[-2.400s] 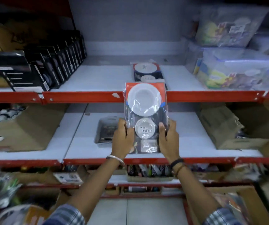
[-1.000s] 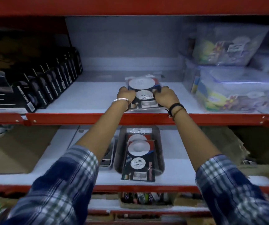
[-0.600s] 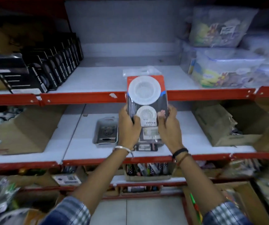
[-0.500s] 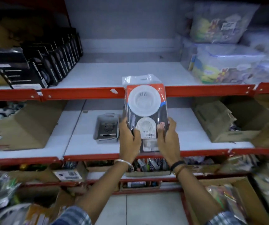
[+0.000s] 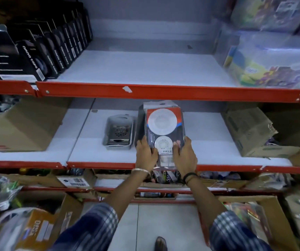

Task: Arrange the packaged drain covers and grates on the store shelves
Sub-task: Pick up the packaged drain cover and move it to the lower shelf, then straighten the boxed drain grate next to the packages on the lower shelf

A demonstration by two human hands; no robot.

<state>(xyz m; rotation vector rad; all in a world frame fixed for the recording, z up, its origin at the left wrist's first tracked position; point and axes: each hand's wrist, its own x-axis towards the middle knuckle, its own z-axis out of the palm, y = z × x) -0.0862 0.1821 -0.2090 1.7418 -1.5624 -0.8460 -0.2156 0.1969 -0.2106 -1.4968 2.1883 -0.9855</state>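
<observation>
A stack of packaged drain covers [image 5: 163,127], with red and black cards and white round covers under clear plastic, is low over the middle shelf [image 5: 208,142]. My left hand [image 5: 145,153] grips its lower left edge and my right hand [image 5: 184,154] its lower right edge. Whether the stack rests on the shelf, I cannot tell. A packaged metal grate [image 5: 118,132] lies flat on the same shelf just left of the stack. The white upper shelf [image 5: 145,69] has bare board in its centre.
Black boxes [image 5: 37,51] line the upper shelf's left side; clear plastic containers [image 5: 272,60] fill its right. Cardboard cartons stand on the middle shelf at left [image 5: 24,125] and right [image 5: 248,131]. Lower shelves and floor boxes [image 5: 37,230] hold mixed packaged goods.
The stack, lifted off the upper shelf a second ago, has come down in both hands to the middle shelf, beside the grate. The upper shelf's centre is now bare.
</observation>
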